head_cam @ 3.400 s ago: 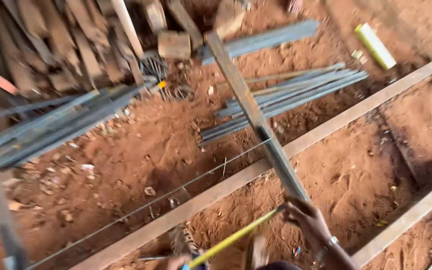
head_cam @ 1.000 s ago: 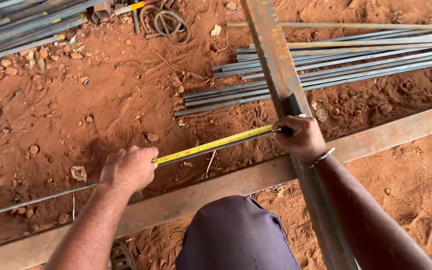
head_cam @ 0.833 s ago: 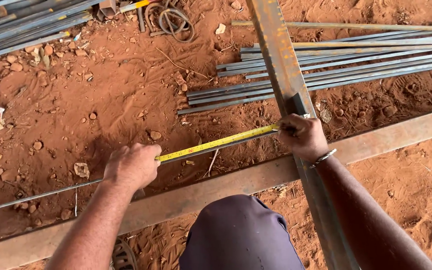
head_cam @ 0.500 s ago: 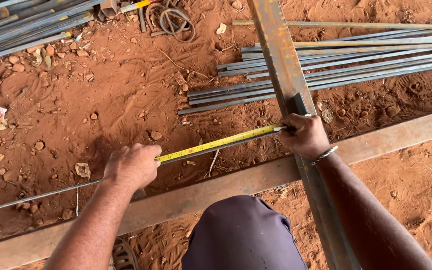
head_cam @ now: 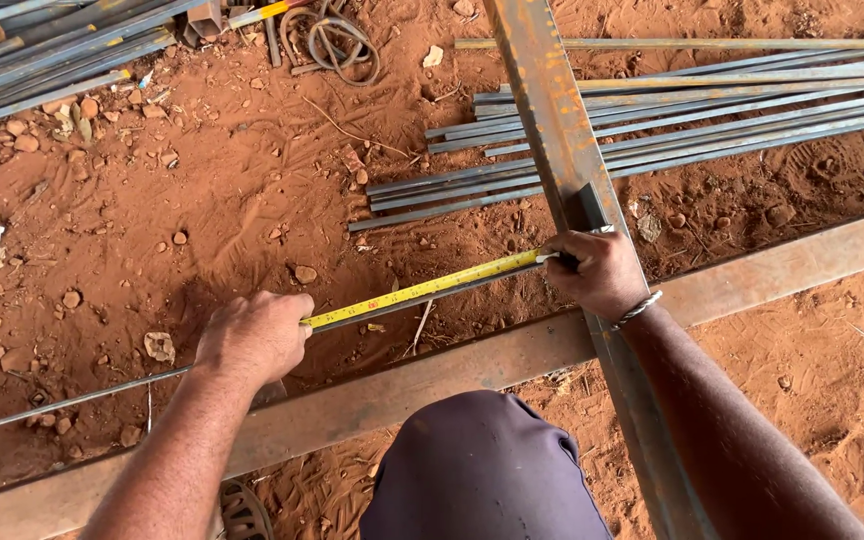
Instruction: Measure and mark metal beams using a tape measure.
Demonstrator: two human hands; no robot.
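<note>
Between the two hands, in the head view, a yellow tape measure blade (head_cam: 422, 290) is stretched taut over red dirt, its long axis rising slightly from lower left to upper right. Left hand (head_cam: 252, 338) is closed over the blade's near end; the tape case is not visible, presumably under the palm. Right hand (head_cam: 597, 272) pinches the far end against the rusty steel beam (head_cam: 552, 120), just below a small dark block (head_cam: 588, 208) on that beam. A thin steel rod (head_cam: 72, 402) runs beneath the blade, parallel to it. Grey steel bars (head_cam: 712, 120) lie bundled beyond.
</note>
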